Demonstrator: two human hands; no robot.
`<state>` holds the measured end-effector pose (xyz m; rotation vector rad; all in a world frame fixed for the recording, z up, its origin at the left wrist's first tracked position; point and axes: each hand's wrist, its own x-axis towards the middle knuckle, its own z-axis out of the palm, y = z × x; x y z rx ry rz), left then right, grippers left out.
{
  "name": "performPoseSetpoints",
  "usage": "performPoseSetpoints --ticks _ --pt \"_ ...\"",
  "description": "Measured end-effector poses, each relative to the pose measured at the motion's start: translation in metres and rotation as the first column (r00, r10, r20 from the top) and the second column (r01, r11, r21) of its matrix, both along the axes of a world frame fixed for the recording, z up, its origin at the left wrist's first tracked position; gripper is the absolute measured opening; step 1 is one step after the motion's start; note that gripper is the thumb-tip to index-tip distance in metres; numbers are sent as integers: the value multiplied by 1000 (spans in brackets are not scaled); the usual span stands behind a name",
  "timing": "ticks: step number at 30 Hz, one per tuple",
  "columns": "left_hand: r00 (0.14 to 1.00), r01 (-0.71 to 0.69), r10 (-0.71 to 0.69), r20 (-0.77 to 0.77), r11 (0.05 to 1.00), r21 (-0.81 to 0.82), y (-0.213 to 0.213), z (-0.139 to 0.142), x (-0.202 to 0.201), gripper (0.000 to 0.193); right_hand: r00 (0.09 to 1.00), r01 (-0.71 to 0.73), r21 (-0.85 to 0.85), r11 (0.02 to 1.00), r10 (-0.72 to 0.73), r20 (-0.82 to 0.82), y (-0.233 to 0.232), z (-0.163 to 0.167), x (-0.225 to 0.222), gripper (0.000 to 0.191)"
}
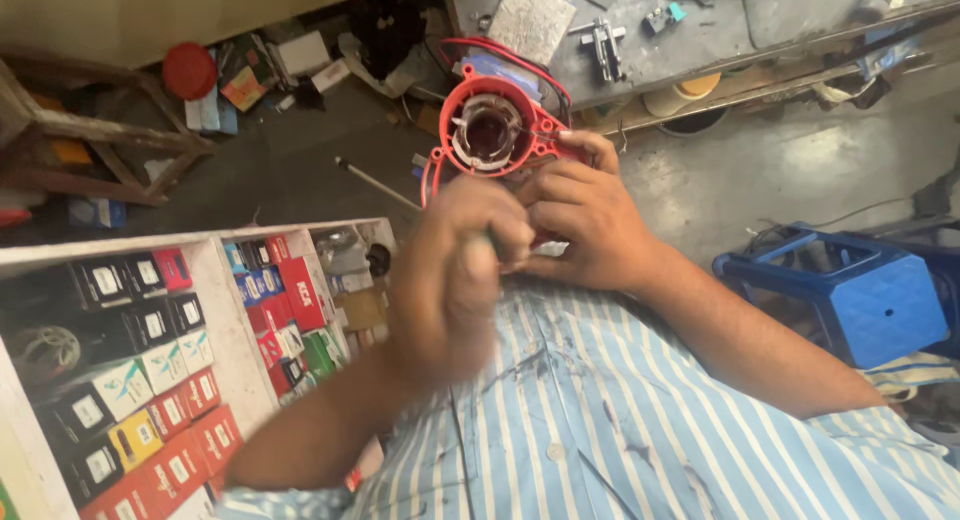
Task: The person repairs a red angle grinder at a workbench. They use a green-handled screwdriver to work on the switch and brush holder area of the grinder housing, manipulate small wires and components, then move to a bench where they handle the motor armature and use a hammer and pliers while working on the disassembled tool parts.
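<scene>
Head view: my right hand (580,215) grips one red housing (492,132) at chest height, its two red wires (520,65) looping above. My left hand (462,270), blurred, is fisted around one green-handled tool (494,244).

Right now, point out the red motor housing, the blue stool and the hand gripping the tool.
red motor housing (490,130): head view, on its round front rim.
blue stool (880,305): head view, on its top face.
left hand (455,275): head view, on the knuckles.
</scene>
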<state>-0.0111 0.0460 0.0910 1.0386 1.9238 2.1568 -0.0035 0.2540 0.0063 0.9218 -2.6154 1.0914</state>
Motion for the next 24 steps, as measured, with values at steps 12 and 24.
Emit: performPoseSetpoints --ticks 12,24 --pt "768 636 -639 -42 769 -67 2 -3 -55 33 997 24 51 998 -20 -71 3 -17 2 26" --pt "989 62 -100 -106 947 -316 -36 -39 -4 32 965 177 -128 976 -198 -174 24 -7 41 53"
